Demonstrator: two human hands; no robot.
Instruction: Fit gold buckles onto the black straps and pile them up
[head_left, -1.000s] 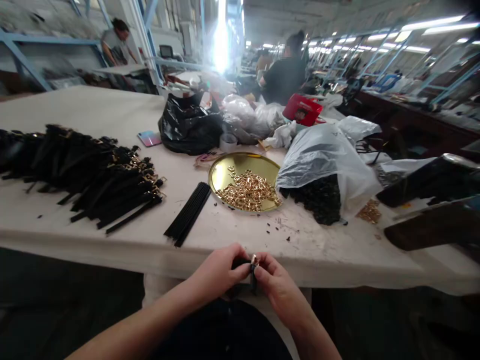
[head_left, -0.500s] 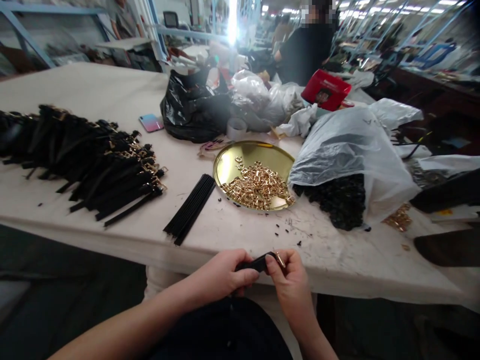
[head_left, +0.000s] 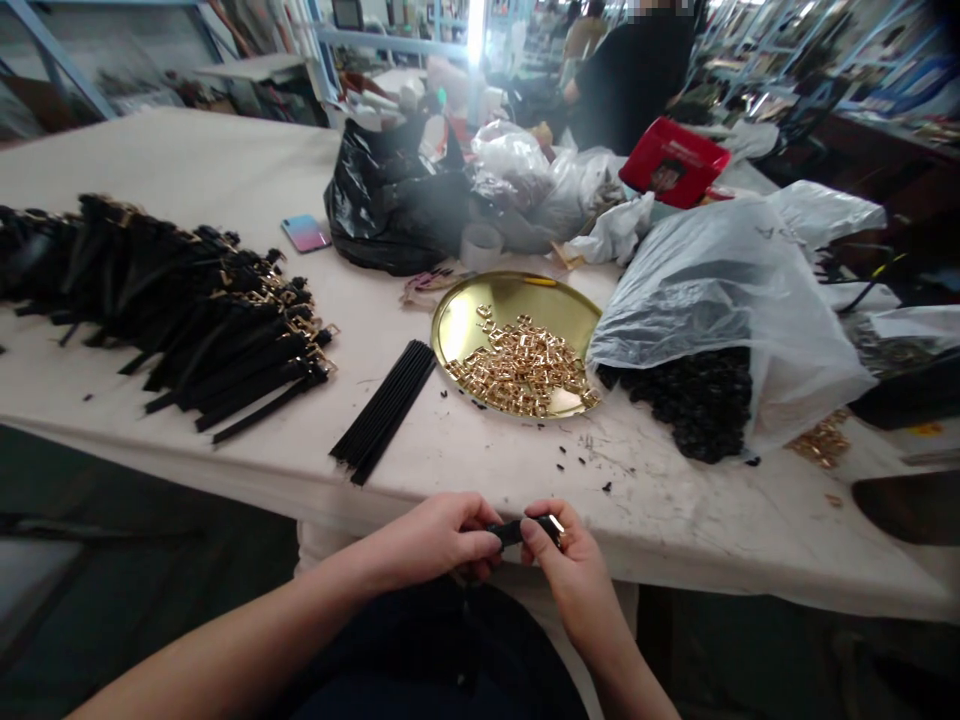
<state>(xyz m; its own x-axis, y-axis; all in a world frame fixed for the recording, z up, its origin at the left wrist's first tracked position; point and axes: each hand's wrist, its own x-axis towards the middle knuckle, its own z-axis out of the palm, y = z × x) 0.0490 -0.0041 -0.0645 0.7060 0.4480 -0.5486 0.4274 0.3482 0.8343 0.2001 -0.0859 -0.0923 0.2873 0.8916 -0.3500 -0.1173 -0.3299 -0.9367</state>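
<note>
Black strap (head_left: 511, 533) crosswise between both hands (head_left: 576, 572), gold fitting (head_left: 557, 527) rightmost.

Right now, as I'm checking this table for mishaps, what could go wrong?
The small, shiny gold metal piece held in the right hand might slip and drop. Small black pieces heaped at the edge of the translucent white plastic bag could stray into the round gold metal tray close beside it.

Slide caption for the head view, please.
Left hand and right hand hold a black strap before a round tray of gold-coloured fittings.
</note>
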